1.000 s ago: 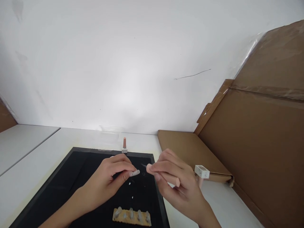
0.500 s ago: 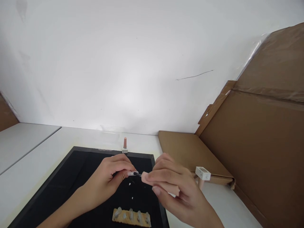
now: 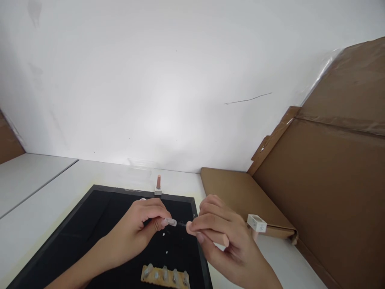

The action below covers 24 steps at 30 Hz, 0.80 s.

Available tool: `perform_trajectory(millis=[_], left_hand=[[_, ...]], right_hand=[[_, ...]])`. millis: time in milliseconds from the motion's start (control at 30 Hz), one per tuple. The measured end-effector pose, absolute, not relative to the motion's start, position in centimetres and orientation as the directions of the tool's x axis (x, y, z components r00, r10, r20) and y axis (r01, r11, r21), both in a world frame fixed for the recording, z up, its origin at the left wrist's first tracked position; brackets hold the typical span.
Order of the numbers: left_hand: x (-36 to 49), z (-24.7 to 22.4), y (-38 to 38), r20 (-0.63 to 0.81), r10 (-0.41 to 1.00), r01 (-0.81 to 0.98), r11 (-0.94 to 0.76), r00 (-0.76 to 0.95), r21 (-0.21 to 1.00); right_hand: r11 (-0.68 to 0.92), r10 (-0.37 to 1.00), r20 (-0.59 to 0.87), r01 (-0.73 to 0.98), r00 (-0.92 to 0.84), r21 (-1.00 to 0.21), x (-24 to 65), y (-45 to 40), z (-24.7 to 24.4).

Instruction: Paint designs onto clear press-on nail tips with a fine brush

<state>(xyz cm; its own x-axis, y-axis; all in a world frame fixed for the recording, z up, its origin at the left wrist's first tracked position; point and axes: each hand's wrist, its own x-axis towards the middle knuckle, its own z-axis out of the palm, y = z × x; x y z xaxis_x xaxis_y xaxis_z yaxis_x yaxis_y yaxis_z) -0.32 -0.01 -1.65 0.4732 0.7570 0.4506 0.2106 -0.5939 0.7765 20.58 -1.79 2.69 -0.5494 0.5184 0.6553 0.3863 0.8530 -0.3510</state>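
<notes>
Between the thumb and fingers of my left hand [image 3: 148,218] is a clear false nail [image 3: 171,222], its tip pointing right. My right hand [image 3: 221,235] grips a pale pink nail polish brush [image 3: 221,239] by its cap handle. The thin brush end points left at the nail, with a small gap between them. Below my hands, a tan strip [image 3: 161,281] carries several clear false nails [image 3: 165,273] standing up from it.
A black mat [image 3: 102,224] covers the white table, with small white flecks on it. A pink-capped bottle [image 3: 158,185] stands at its back edge. At right, a white square bottle [image 3: 256,223] is beside a flat cardboard box [image 3: 231,190]. A cardboard panel [image 3: 331,176] rises behind.
My right hand has drawn the brush slightly right, away from the false nail, and the handle has turned a little. My left hand has stayed nearly in place.
</notes>
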Motion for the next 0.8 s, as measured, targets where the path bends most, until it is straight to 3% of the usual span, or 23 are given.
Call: perform_trajectory(millis=[167,300,500,667,800], left_hand=[[-0.36,-1.49,0.04,0.42,0.783,0.219,-0.558,0.458,0.801],[-0.43,-1.4,0.01,0.411,0.793,0.213,-0.542,0.449,0.813],[-0.5,-1.14,-0.2,0.389,0.802,0.2,-0.517,0.454,0.832],[-0.2,-1.06,-0.31,0.349,0.818,0.193,-0.475,0.457,0.859],[-0.34,-1.09,-0.34,0.328,0.823,0.159,-0.442,0.464,0.883]], right_hand=[[0.875,0.484,0.662,0.297,-0.572,-0.383,20.39,-1.87,2.7],[0.854,0.521,0.65,0.343,-0.554,-0.392,20.3,-1.92,2.75],[0.882,0.471,0.688,0.286,-0.552,-0.374,20.25,-1.81,2.71],[0.874,0.472,0.698,0.389,-0.539,-0.29,20.08,-1.89,2.61],[0.885,0.455,0.714,0.358,-0.532,-0.297,20.2,-1.97,2.56]])
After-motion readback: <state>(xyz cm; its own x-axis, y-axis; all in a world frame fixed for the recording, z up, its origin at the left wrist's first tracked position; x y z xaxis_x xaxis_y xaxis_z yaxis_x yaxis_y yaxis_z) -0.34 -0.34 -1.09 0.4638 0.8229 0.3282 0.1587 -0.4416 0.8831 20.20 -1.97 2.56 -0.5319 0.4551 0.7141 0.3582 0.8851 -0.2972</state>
